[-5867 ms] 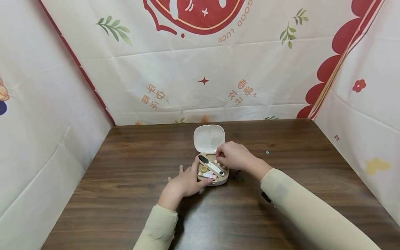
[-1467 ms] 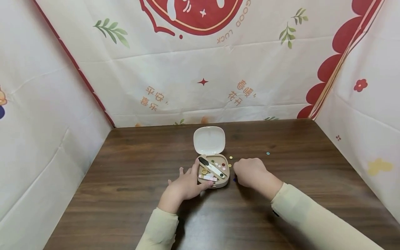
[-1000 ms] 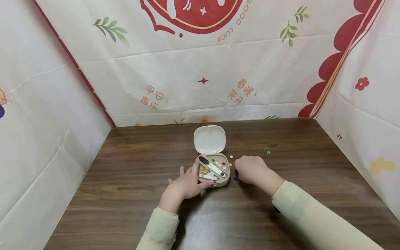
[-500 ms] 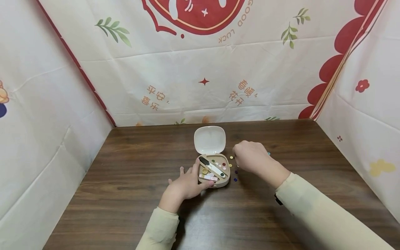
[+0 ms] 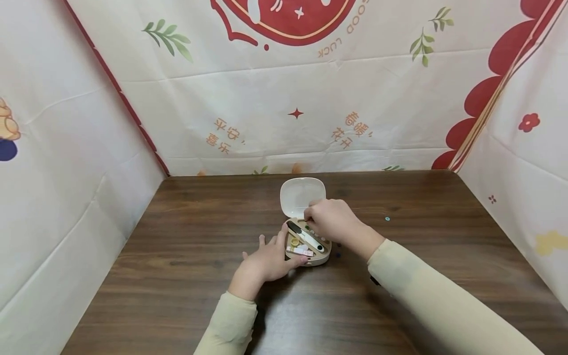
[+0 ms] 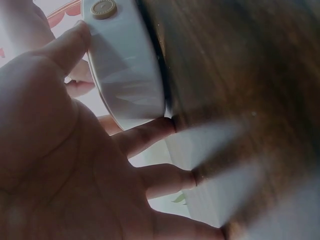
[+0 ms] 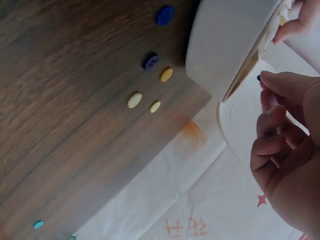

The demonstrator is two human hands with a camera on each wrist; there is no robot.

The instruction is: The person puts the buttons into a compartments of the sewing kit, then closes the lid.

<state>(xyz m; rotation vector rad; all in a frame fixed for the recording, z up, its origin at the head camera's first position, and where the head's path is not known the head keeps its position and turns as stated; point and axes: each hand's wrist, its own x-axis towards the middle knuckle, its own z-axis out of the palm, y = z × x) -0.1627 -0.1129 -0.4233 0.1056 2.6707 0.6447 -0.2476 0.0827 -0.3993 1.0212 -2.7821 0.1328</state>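
A small white sewing box stands on the table with its lid raised. Inside lie a slim black-and-white tool, a gold ring-shaped piece, a pink-and-white strip and several small buttons, partly hidden. My left hand rests against the box's left side, fingers straight and spread, thumb on the front rim. Over the box's back right compartment, my right hand pinches a tiny dark button between thumb and index finger; its other fingers are curled.
Right of the box lie a blue button, a purple button, a yellow button and two cream ones, the larger cream button farther out. A teal button lies farther right. Printed cloth hangs behind the table.
My right hand has come up from the buttons on the table and moved left over the open box. The left hand has stayed at the box's side.
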